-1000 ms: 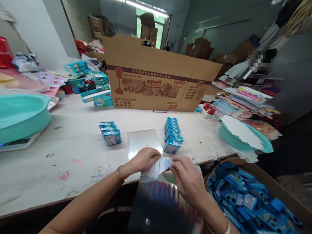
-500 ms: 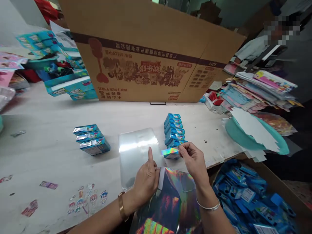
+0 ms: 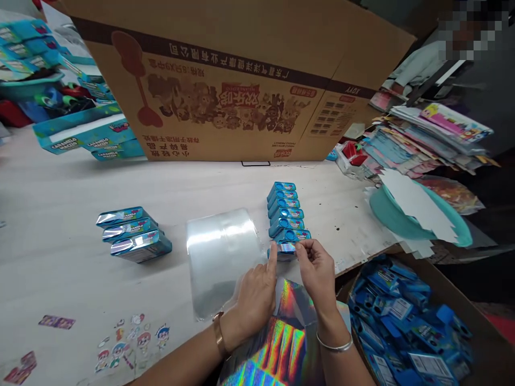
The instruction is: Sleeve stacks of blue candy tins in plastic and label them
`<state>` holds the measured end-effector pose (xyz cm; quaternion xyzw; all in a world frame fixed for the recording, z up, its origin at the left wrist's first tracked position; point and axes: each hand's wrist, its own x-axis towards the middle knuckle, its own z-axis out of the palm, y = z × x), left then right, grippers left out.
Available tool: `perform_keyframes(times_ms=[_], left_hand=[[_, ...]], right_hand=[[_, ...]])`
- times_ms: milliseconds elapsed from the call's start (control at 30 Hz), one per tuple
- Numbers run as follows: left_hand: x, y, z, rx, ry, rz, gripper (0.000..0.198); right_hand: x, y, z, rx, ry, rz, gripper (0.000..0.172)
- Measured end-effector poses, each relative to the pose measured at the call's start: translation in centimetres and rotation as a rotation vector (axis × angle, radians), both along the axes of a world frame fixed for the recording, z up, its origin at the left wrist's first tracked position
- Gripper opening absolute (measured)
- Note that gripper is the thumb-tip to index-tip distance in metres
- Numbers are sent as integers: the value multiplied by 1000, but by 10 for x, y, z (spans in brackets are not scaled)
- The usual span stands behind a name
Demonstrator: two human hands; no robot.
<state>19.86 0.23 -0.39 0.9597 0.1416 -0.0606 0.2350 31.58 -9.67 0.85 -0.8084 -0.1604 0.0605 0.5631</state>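
A small shiny iridescent sticker strip (image 3: 286,247) lies across the top of the nearest blue candy box (image 3: 285,256). My right hand (image 3: 317,268) pinches the strip's right end between thumb and fingertips. At its left end is the outstretched index finger of my left hand (image 3: 255,295); the other fingers are partly hidden. Behind that box, several more blue boxes (image 3: 285,212) stand in a row. Below my hands is a rainbow-reflecting holographic sheet (image 3: 277,343). Beside my left hand, a clear plastic sheet (image 3: 219,257) lies flat on the table.
Three blue boxes (image 3: 134,236) stand at the left. A large printed carton (image 3: 225,96) rises at the back. At right are a teal basin (image 3: 418,214), stacked printed packaging (image 3: 430,134) and an open carton of blue boxes (image 3: 402,316). A person is at the far right.
My left index finger has moved right and down to the strip's left end. The strip, earlier raised at an angle in my right hand, now sits against the box top. The view has shifted slightly.
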Motion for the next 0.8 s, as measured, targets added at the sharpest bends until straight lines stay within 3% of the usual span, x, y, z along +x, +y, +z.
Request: perform_keyframes(times_ms=[100,233,333,533,700,800], left_hand=[[4,-1,1,-20,32,-16,80],[5,-2,-1,-72,10,16,81],[3,-3,-7,-161,-60,42,80],[3,-5,-17,-482,-207,133,81],[9,-9,-14,-615,-177,214,83],[10,-18,-12,-644,-178,218,86]], right_hand=[[-2,0,-1,-124,-118,-16,28],[-2,-2,-4,-316,-445,-30,24],[-1,-2,-8,-372,-587,-46,22],[7,-3,-12,-296,-420,-74,18],[18,-8,-11,-233,-322,-41,19],[27,-13,-14,-189,-300,-1,11]])
